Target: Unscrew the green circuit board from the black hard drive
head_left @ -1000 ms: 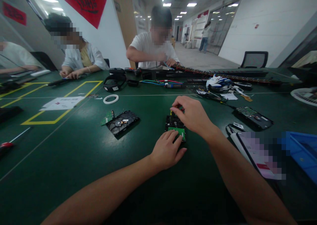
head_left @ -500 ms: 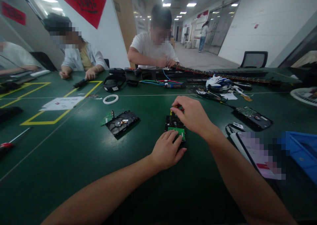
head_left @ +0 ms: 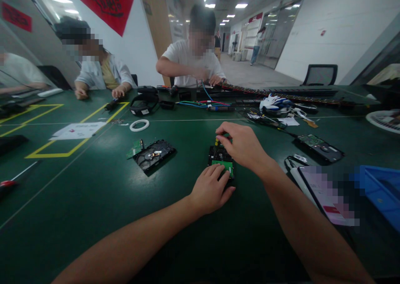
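Observation:
My right hand (head_left: 242, 144) pinches a small yellow-handled screwdriver (head_left: 216, 142) between thumb and fingertips. The tool stands upright over the far part of a hard drive (head_left: 213, 152), its tip too small to make out. On the drive's near part is a green circuit board (head_left: 230, 164). My left hand (head_left: 211, 190) rests on that board with fingers spread and thumb apart, partly covering it. To the left lies another hard drive (head_left: 154, 155), tilted on the table, with a loose green circuit board (head_left: 135, 149) at its left end.
On the right are a third hard drive (head_left: 320, 148), a phone (head_left: 325, 196) and a blue bin (head_left: 381, 192). A red-handled screwdriver (head_left: 9, 184) lies far left. A white ring (head_left: 139, 125), cables (head_left: 203, 104) and gloves (head_left: 275, 104) lie farther back. Co-workers sit across the table.
My hands and the drive stay almost in place; slightly more of the yellow handle shows. Across the table, a co-worker's arm has shifted and a blue cable is raised.

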The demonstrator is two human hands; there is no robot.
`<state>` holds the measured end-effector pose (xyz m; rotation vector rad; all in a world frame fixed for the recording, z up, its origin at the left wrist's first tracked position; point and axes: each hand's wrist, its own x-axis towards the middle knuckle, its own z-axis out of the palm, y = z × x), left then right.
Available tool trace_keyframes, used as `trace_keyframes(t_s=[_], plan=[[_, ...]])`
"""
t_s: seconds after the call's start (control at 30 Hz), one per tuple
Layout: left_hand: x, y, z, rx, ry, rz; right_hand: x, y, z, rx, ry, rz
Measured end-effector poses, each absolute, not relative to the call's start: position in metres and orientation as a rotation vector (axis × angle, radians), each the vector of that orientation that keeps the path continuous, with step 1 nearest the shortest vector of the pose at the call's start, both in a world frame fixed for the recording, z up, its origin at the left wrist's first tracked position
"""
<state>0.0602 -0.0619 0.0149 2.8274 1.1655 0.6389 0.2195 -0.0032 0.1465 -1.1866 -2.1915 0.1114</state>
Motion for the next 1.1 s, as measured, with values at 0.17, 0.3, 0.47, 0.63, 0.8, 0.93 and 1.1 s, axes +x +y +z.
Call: trace_keyframes(t_s=[0.17,0.3,0.47,0.63,0.8,0.93,1.1], plan=[[0.0612,-0.0617,0.0146,2.825,1.153,0.657,0.218,-0.0036,0.1456,-1.151,-2.211,0.098],[0.0616,-0.0611,0.012,2.816,1.146,0.679,0.2181,-0.0021,0.1442,-1.151,-2.212,0.096],[0.0613,-0.0616,0.0131,2.823,1.156,0.678,0.2175,-0.0032,0.1457,-1.206,-2.194,0.091],[0.0613,-0.0618,0.0136,2.838,1.149,0.672,0.2167,-0.0048,0.1467,-1.209,-2.192,0.088],[0.0617,-0.062,0.0143,2.834,1.146,0.674,0.2182,-0.0028,0.1455,-1.177,-2.215,0.085],[0.061,-0.0624,0.0163,2.828,1.156,0.664,0.2181,-0.0023,0.1456,-1.167,-2.219,0.101],[0.0603,-0.0621,0.0143,2.833,1.15,0.67,0.2172,-0.0031,0.1455,-1.202,-2.183,0.104]])
